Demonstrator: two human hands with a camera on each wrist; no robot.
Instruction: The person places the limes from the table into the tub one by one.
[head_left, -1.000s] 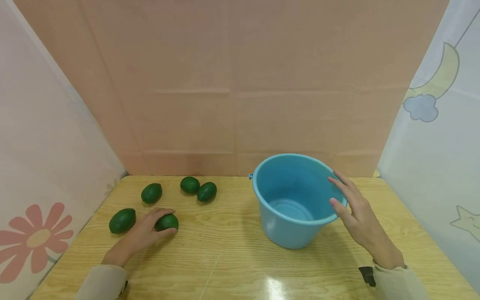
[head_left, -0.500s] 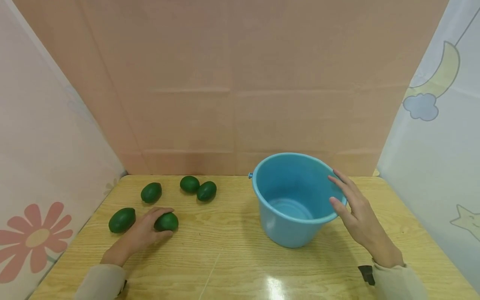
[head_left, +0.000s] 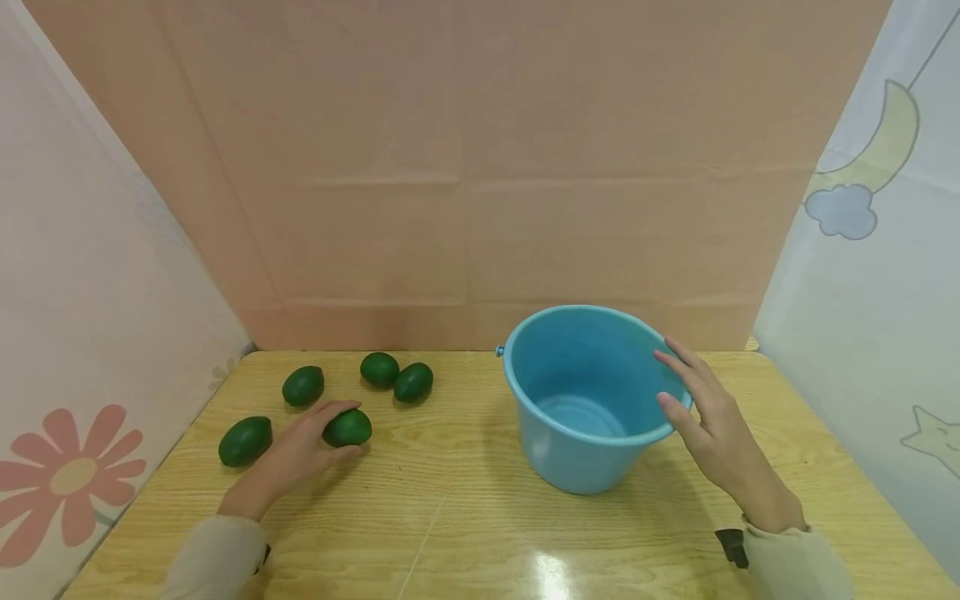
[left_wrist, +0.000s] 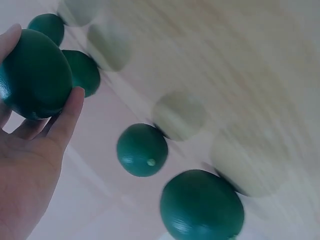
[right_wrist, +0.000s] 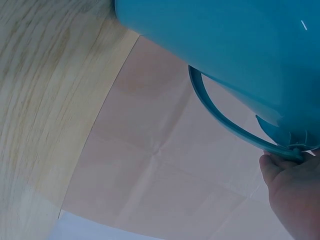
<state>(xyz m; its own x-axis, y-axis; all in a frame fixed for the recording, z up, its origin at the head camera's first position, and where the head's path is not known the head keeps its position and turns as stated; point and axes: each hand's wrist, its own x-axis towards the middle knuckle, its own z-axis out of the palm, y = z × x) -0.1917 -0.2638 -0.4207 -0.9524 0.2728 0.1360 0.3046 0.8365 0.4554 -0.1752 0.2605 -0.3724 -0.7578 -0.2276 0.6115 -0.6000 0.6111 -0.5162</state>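
In the head view my left hand [head_left: 303, 450] holds a dark green lime [head_left: 348, 427] between thumb and fingers. The left wrist view shows the held lime [left_wrist: 37, 75] large, the fingers wrapped about its side. Two limes, one [head_left: 246, 441] nearer and one [head_left: 303, 386] farther back, lie left of that hand; a touching pair [head_left: 413, 382] lies beyond it. On the right stands a light blue bucket [head_left: 577, 467] with its mouth up. My right hand [head_left: 712, 425] grips its right rim, by the end of the handle [right_wrist: 225, 120] in the right wrist view.
The wood-grain table [head_left: 420, 533] carries everything. A pinkish-brown sheet [head_left: 465, 167] rises behind its back edge. Printed white panels stand at either side, with a flower [head_left: 75, 479] on the left and a moon [head_left: 885, 142] on the right.
My left hand has moved a little right and away from me, taking the lime along. The right hand and the bucket stay where they were, as do the other limes.
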